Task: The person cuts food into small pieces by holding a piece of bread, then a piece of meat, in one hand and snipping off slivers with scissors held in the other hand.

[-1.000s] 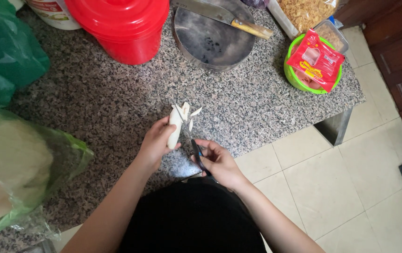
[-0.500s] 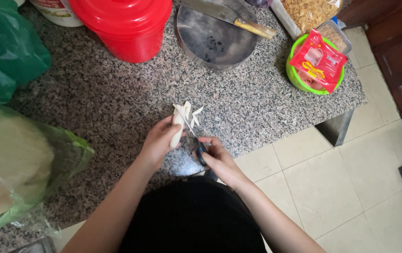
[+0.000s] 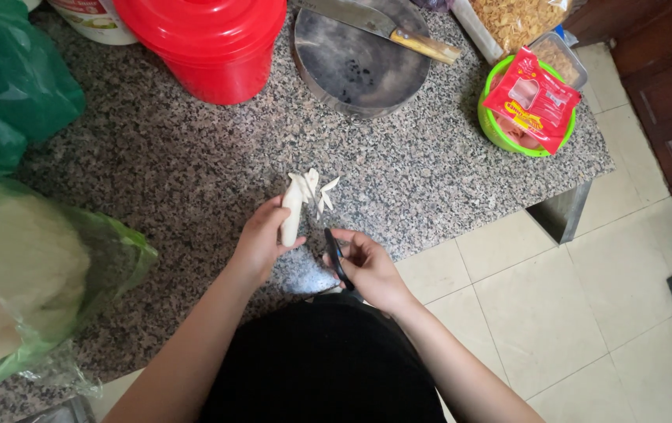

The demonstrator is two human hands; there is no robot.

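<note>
My left hand grips a pale, whitish stalk upright over the speckled granite counter. The stalk's top end is split into several thin strips that fan outward. My right hand is just right of it and holds a small black-handled blade, pointing down and a little apart from the stalk. Both hands hover near the counter's front edge.
A red bucket and a round dark chopping block with a wooden-handled cleaver stand at the back. A green bowl holds a red packet. Green plastic bags lie left. Tiled floor is right.
The blade was against the stalk half a second ago; my right hand has drawn it down and to the right, away from the stalk. The left hand keeps hold of the stalk.
</note>
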